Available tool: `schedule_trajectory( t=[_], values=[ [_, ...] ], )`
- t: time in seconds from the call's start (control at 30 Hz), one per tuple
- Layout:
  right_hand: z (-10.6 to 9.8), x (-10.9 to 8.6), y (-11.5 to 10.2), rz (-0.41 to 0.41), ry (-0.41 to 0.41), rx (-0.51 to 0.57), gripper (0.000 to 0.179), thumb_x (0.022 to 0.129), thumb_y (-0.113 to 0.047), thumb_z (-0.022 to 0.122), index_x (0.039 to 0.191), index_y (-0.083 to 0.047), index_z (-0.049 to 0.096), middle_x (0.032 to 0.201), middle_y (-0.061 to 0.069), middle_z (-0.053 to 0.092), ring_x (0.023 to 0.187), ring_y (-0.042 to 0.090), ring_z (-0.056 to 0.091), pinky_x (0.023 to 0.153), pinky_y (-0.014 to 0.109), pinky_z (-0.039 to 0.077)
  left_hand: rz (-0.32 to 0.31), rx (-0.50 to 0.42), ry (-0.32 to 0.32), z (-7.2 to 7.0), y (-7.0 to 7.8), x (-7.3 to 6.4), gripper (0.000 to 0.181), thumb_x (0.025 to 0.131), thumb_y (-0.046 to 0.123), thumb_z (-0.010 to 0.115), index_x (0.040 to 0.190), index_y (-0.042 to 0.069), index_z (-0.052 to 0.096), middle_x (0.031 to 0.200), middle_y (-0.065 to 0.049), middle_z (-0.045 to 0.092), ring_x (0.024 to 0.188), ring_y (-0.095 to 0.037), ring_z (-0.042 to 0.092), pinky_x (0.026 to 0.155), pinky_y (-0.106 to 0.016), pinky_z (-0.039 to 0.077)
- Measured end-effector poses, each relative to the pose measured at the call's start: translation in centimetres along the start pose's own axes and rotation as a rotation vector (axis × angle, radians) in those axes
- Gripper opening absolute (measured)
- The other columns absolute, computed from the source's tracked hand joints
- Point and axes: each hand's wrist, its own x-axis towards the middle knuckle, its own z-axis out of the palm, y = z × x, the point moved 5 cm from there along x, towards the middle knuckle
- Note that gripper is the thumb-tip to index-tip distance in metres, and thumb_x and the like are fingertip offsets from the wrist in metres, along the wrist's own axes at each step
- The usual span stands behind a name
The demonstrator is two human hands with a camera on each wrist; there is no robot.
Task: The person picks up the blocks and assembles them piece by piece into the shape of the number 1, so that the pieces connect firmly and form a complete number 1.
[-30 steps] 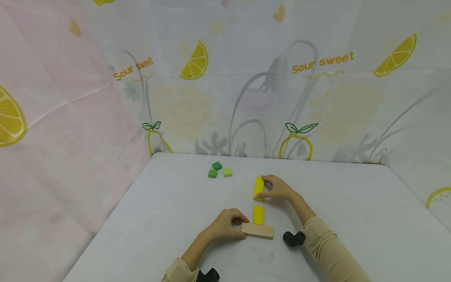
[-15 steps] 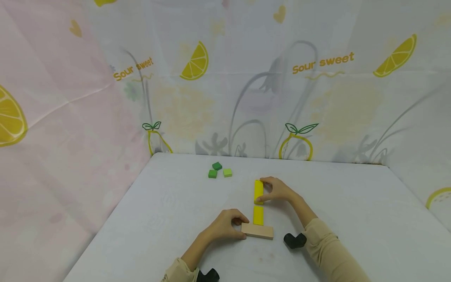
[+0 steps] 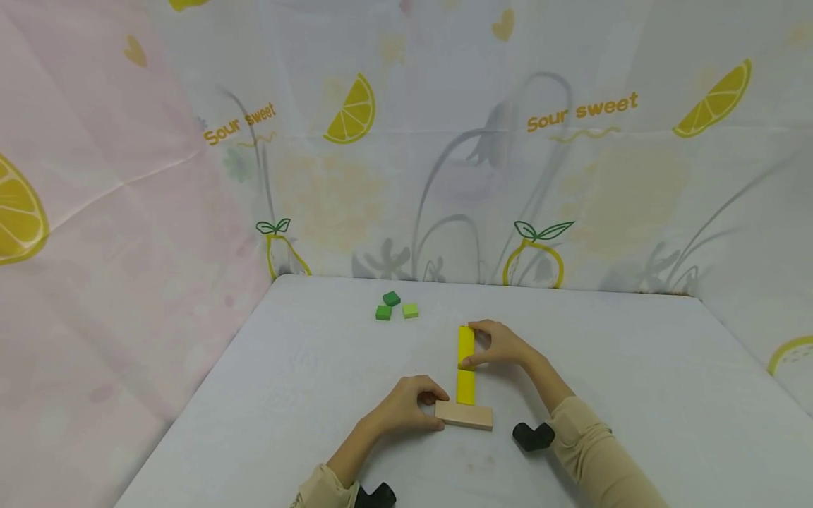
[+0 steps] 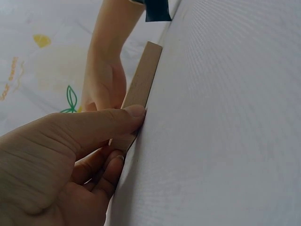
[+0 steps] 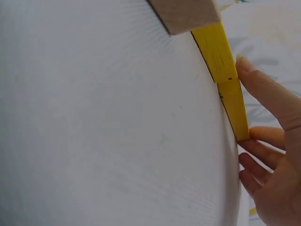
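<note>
A plain wooden block point(image 3: 464, 415) lies crosswise on the white table. Its left end is pinched between the thumb and fingers of my left hand point(image 3: 406, 406). Behind it, two yellow blocks run end to end away from me, and the nearer yellow block point(image 3: 466, 388) meets the wooden one. My right hand point(image 3: 502, 343) holds the farther yellow block point(image 3: 466, 346) by its ends, thumb near the joint and index finger at the far end. In the right wrist view the farther yellow block point(image 5: 234, 113) touches its neighbour, with my thumb point(image 5: 258, 82) along the side.
Three small green blocks, a dark green block point(image 3: 391, 298), a mid-green block point(image 3: 384, 312) and a light green block point(image 3: 410, 310), lie at the back of the table point(image 3: 317, 353). A printed cloth point(image 3: 432, 176) hangs behind. Black wrist mounts point(image 3: 533, 436) sit at both sleeves.
My right hand has drawn the farther yellow block toward me, closing the gap to the nearer one. My left hand and the wooden block have stayed still.
</note>
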Motion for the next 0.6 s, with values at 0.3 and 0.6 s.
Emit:
schedule_trajectory(
  t=[0.3,0.6],
  values=[
    [0.17,-0.06,0.04,-0.012,-0.003,-0.009,0.087,0.069,-0.038,0.081,0.134,0.008,0.045,0.136,0.027,0.044,0.128,0.043,0.038,0.104,0.054,0.03,-0.011,0.0,0.0,0.03,-0.06,-0.01,0.034,0.068,0.008,0.082,0.1,0.005,0.07,0.094,0.0,0.066,0.081,-0.002,0.053,0.077,-0.019,0.047],
    [0.23,-0.26,-0.18,-0.015,-0.003,-0.006,0.087,0.069,-0.036,0.081,0.133,0.009,0.045,0.136,0.028,0.044,0.127,0.044,0.038,0.104,0.055,0.03,-0.004,0.0,0.003,0.0,0.03,-0.03,0.034,0.068,0.007,0.082,0.1,0.004,0.07,0.094,0.0,0.066,0.081,-0.002,0.054,0.077,-0.019,0.047]
  ],
)
